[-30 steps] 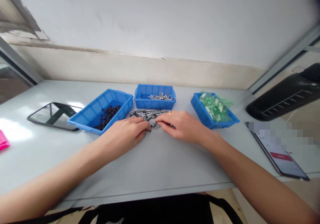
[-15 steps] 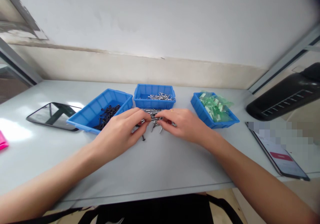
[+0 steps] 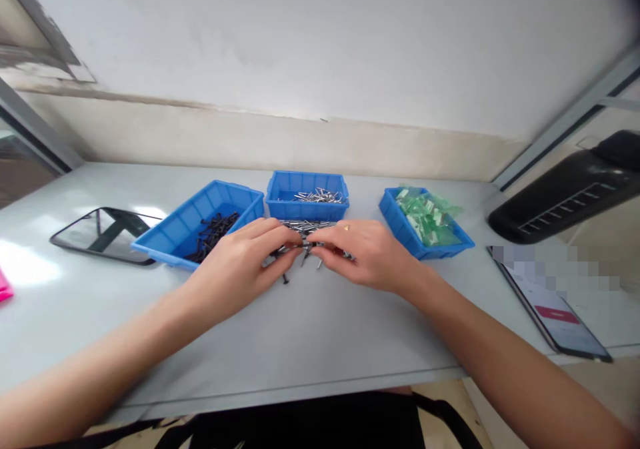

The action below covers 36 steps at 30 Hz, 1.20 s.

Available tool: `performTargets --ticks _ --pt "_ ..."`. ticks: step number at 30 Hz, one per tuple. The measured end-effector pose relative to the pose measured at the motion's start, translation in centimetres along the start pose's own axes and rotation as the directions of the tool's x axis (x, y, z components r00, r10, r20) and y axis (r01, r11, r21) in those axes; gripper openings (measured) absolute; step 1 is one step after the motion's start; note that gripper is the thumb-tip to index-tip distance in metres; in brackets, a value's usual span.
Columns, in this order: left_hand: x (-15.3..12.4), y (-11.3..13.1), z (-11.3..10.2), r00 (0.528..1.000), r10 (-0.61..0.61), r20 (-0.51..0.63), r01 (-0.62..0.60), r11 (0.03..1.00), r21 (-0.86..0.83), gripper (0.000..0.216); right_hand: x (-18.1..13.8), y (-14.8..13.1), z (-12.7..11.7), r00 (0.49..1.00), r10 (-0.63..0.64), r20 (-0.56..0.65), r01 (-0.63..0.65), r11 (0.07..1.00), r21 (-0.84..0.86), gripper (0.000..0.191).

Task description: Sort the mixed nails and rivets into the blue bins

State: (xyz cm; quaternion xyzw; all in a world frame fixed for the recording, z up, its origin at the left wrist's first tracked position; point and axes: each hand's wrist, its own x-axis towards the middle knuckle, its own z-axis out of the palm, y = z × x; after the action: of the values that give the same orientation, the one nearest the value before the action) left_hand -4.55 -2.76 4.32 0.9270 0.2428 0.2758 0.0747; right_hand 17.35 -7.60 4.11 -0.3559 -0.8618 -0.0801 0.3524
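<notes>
No word, brand or number can be read with certainty. The black cylindrical bottle (image 3: 565, 192) carries a white printed scale (image 3: 565, 209), a long line with short ticks set across it like a ruler; any figures beside the ticks are too small to make out. On the lit screen of the flat dark-edged smartphone (image 3: 547, 302), a red rectangular bar (image 3: 557, 314) bears a tiny pale line of lettering, too blurred to read. Fainter marks on the pale screen below it are equally unclear, and the upper part of the screen is covered by a pixelated patch. The translucent green plastic packets (image 3: 425, 217) show small white patches, their print, if any, indistinct.
</notes>
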Motion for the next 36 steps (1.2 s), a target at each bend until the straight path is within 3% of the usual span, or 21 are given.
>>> performTargets --ticks 5,15,23,36 --pt "0.05 0.24 -0.11 0.999 0.01 0.033 -0.008 0.999 -0.046 0.013 -0.06 -0.05 0.0 0.998 -0.044 -0.046 0.043 0.999 -0.024 0.018" --pt "0.19 0.37 -0.56 0.997 0.001 -0.079 -0.005 0.999 -0.047 0.01 0.16 -0.27 -0.53 0.993 -0.044 -0.106 0.036 0.996 -0.079 0.015" --pt "0.26 0.58 -0.63 0.988 0.04 -0.15 -0.036 0.999 0.032 0.011 -0.09 0.17 -0.34 0.999 0.012 -0.03 -0.015 0.996 -0.088 0.022" --pt "0.2 0.33 -0.45 0.993 0.03 -0.111 -0.022 0.998 0.066 0.013 -0.06 0.1 0.01 0.986 0.128 0.105 -0.12 0.99 -0.077 0.023"
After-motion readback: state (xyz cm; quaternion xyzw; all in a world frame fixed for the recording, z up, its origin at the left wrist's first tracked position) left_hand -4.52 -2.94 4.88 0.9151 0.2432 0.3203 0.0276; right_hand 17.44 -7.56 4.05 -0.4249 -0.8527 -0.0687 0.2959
